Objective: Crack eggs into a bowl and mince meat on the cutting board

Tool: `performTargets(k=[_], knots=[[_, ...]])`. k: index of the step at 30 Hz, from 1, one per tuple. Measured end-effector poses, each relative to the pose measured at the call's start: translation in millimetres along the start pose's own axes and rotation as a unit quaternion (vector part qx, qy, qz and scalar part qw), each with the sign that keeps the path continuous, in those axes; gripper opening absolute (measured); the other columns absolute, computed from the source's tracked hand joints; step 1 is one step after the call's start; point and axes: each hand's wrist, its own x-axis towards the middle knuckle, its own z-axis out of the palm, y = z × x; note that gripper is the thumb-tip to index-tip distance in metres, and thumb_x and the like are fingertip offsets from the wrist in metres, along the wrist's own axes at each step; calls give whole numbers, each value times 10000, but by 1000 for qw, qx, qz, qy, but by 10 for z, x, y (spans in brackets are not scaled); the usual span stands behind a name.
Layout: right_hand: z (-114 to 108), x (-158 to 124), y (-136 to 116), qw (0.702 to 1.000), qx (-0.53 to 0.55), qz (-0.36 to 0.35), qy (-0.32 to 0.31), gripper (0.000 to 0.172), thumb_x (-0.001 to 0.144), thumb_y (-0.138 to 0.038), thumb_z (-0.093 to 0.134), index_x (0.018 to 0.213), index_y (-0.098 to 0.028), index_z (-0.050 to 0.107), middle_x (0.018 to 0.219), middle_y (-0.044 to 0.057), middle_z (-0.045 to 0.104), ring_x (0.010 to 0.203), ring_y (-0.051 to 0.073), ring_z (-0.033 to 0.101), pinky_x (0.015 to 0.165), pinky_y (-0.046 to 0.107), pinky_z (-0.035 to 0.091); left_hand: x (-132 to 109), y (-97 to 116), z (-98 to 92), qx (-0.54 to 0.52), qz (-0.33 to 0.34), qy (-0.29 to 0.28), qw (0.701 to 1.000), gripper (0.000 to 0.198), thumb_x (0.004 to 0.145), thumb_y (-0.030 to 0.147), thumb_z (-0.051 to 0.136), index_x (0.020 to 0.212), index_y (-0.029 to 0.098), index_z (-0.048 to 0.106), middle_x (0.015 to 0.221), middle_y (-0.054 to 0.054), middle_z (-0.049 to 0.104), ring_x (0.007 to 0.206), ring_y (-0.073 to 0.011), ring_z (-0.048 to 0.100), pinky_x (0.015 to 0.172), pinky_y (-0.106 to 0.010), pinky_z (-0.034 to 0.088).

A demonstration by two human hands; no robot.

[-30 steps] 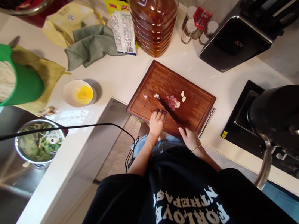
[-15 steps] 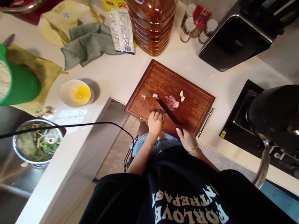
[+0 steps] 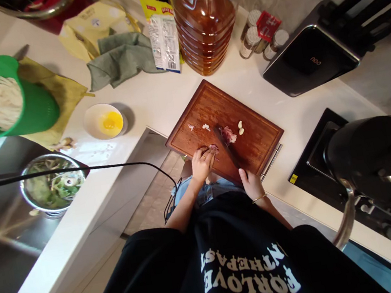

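My right hand (image 3: pixel 252 184) is closed round the handle of a dark-bladed kitchen knife (image 3: pixel 226 147), whose blade lies across the wooden cutting board (image 3: pixel 190 112). To the left of the blade, my left hand (image 3: pixel 201 164) curls its fingers over a small piece of reddish meat (image 3: pixel 213 148), pressing it on the board. Chopped pinkish meat (image 3: pixel 230 135) sits in a heap just right of the blade. Two garlic cloves (image 3: pixel 240 127) rest beyond that heap. Small white chopped bits (image 3: pixel 206 127) lie near the board's middle.
At the left are a white bowl with egg (image 3: pixel 124 128), a green basket (image 3: pixel 39 109) of noodles and a metal bowl of greens (image 3: pixel 24 188) in the sink. Behind the board stand an oil jug (image 3: pixel 206 40), spice jars (image 3: pixel 249 41) and a knife block (image 3: pixel 310 59). A pot (image 3: pixel 371 153) is right.
The knife has shifted right, away from my left fingers, and its blade now overlaps the chopped heap. More of the reddish piece shows at my left fingertips. The camera view has shifted slightly.
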Motion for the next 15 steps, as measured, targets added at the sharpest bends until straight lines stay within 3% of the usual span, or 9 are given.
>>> performTargets(k=[6, 15], knots=[[-41, -53, -170, 998, -55, -18, -33, 484, 935, -479, 269, 1028, -175, 635, 902, 108, 693, 834, 217, 643, 690, 268, 427, 44, 4, -11, 18, 3, -1, 1000, 258, 905, 282, 439, 1072, 230, 629, 1071, -59, 658, 1094, -225, 491, 880, -372, 383], [-61, -58, -197, 988, -149, 10, -49, 494, 930, -508, 269, 932, -178, 636, 726, 86, 680, 616, 187, 620, 552, 258, 338, 112, 64, 24, 58, -15, -12, 998, 274, 909, 306, 413, 969, 193, 655, 957, -99, 662, 961, -250, 529, 789, -388, 399]])
